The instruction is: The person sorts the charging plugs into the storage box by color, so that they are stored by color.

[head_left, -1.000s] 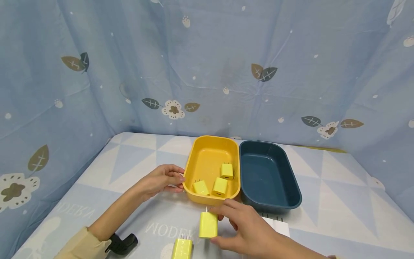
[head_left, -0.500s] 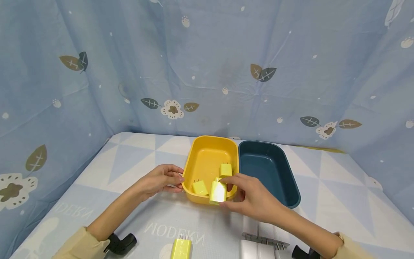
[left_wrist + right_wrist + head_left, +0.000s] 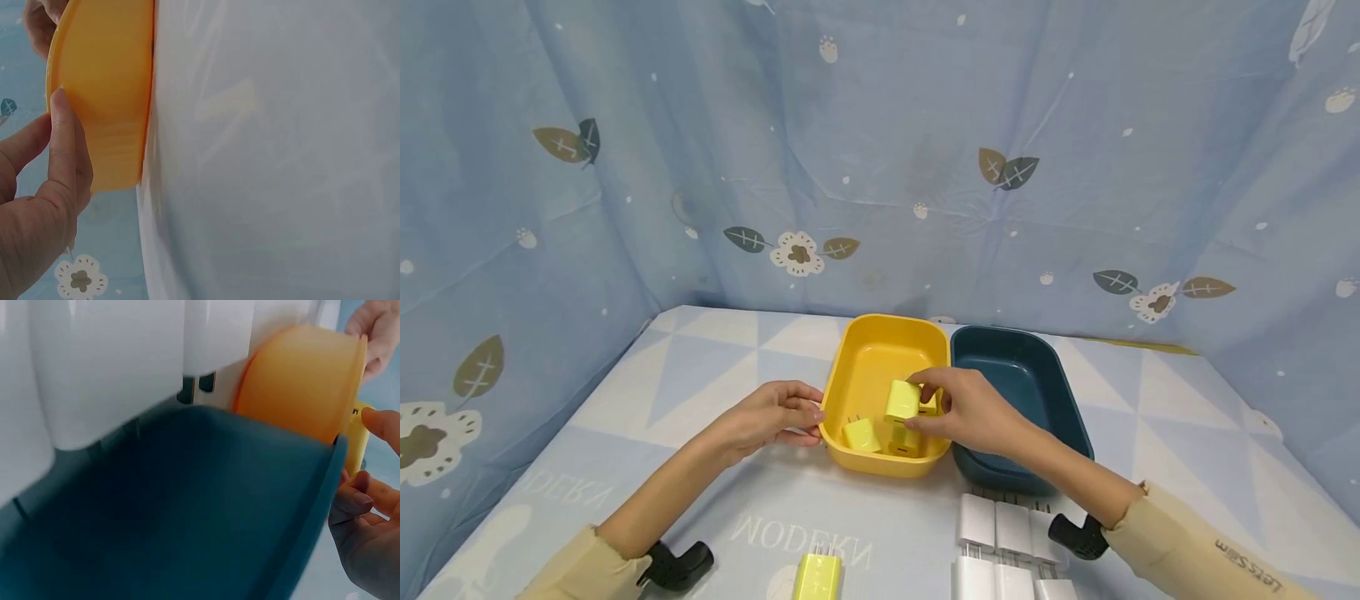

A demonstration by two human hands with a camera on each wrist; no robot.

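My left hand (image 3: 775, 419) grips the left rim of the yellow bin (image 3: 880, 335); in the left wrist view the fingers (image 3: 62, 137) lie against the wall of the orange-looking bin (image 3: 112, 81). Over that bin, my right hand (image 3: 973, 410) pinches a yellow charger (image 3: 902, 401) between thumb and fingertips. Below the held charger, other yellow chargers lie in the bin, one at the front left (image 3: 861, 436) and one at the front (image 3: 905, 442); another is partly hidden behind the right fingers. The right wrist view shows the right hand (image 3: 369, 519) with the held charger (image 3: 357, 440) beyond the bin rims.
A dark blue bin (image 3: 1000, 375) stands against the yellow bin's right side. Several white chargers (image 3: 977, 521) lie in rows in front of it, below the right forearm. One yellow charger (image 3: 817, 577) lies at the near table edge. A patterned curtain (image 3: 880, 167) hangs behind.
My right hand has carried the yellow charger from the table in front of the yellow bin up and over into the bin's space. The left hand has kept its hold on the rim.
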